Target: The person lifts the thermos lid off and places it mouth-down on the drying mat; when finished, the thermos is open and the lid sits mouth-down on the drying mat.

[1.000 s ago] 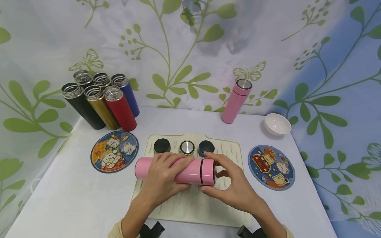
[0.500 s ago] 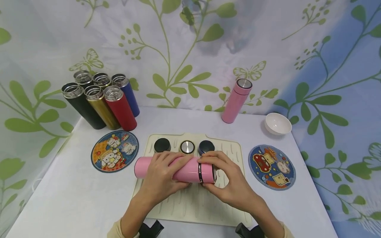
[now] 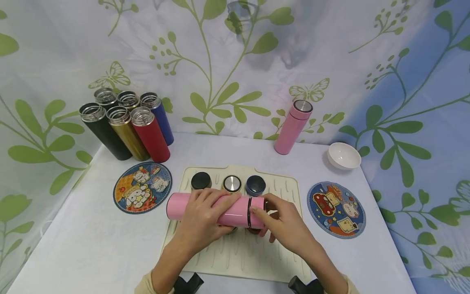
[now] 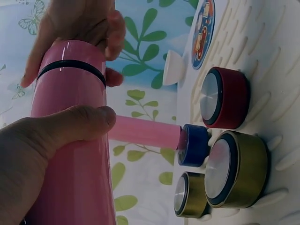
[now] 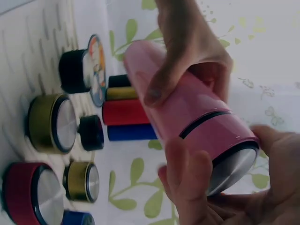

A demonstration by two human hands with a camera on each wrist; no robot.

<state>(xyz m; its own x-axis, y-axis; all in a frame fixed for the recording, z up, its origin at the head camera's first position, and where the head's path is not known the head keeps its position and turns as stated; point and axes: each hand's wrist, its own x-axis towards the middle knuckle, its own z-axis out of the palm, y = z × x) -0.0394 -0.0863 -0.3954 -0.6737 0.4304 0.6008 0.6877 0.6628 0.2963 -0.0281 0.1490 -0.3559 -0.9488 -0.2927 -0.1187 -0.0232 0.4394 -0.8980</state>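
Note:
A pink thermos bottle (image 3: 233, 214) lies level above the cream ridged mat (image 3: 249, 257). My left hand (image 3: 203, 214) grips its body from above, the thumb along the near side. At the right end, my right hand (image 3: 288, 224) holds the pink lid (image 3: 258, 201), with the thumb on its upper side and fingers curled beneath. A dark band runs between lid and body, and the lid's steel end (image 4: 70, 46) is mostly hidden there; in the right wrist view the steel top (image 5: 234, 171) shows between the fingers.
Behind the thermos stand a black lid (image 3: 200, 180), a steel-topped gold lid (image 3: 231, 183) and a dark blue lid (image 3: 255, 185). A red lid (image 4: 229, 97) sits below it. Several uncapped bottles (image 3: 150, 136), another pink thermos (image 3: 290, 130), a white bowl (image 3: 344, 156) and two round coasters (image 3: 143, 188) surround the mat.
My right hand has turned about the lid: its fingers went over the top, then slipped beneath, and the thumb now lies on top. My left hand keeps its grip on the bottle.

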